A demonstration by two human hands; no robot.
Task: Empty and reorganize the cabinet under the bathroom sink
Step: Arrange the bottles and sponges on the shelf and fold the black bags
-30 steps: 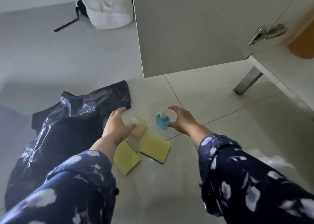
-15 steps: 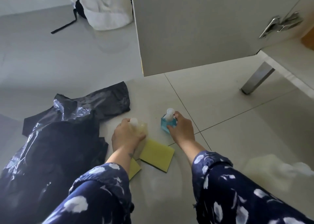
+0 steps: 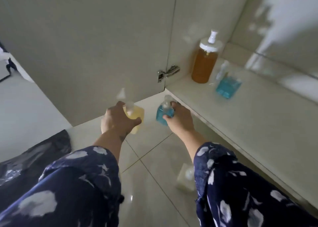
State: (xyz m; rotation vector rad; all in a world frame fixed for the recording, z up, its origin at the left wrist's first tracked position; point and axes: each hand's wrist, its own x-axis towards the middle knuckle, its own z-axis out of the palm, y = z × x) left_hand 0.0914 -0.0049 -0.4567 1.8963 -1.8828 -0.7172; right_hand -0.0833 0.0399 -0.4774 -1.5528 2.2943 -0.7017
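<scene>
- The left hand [image 3: 118,119] has its fingers and thumb wrapped round a small yellow pump bottle [image 3: 135,117], held up above the tiled floor [image 3: 154,157] in front of the open cabinet door [image 3: 86,45]
- The right hand [image 3: 179,120] grips a small blue pump bottle [image 3: 162,114] the same way, just short of the front edge of the cabinet shelf [image 3: 249,123]
- Already standing on that shelf, back near the hinge [image 3: 167,72], are a tall amber pump bottle [image 3: 204,61] and, just beside it, another blue bottle [image 3: 227,84]; this looks like the putting-back stage
- To do it well, I judge the right hand should go in first, being nearer, and set its bottle down upright beside the blue one already there, so like sits with like
- The yellow bottle can follow in front or alongside, with its pump head turned so it does not catch its neighbours
- Both bottles are gripped around the body, which suits a flat, base-first landing; letting go only once the base rests fully on the shelf avoids a topple
- A pale item [image 3: 185,178] lies on the floor near the right sleeve [image 3: 232,183], too blurred to identify, and is worth avoiding with the knees
- A black plastic bag [image 3: 34,157] lies at the left
</scene>
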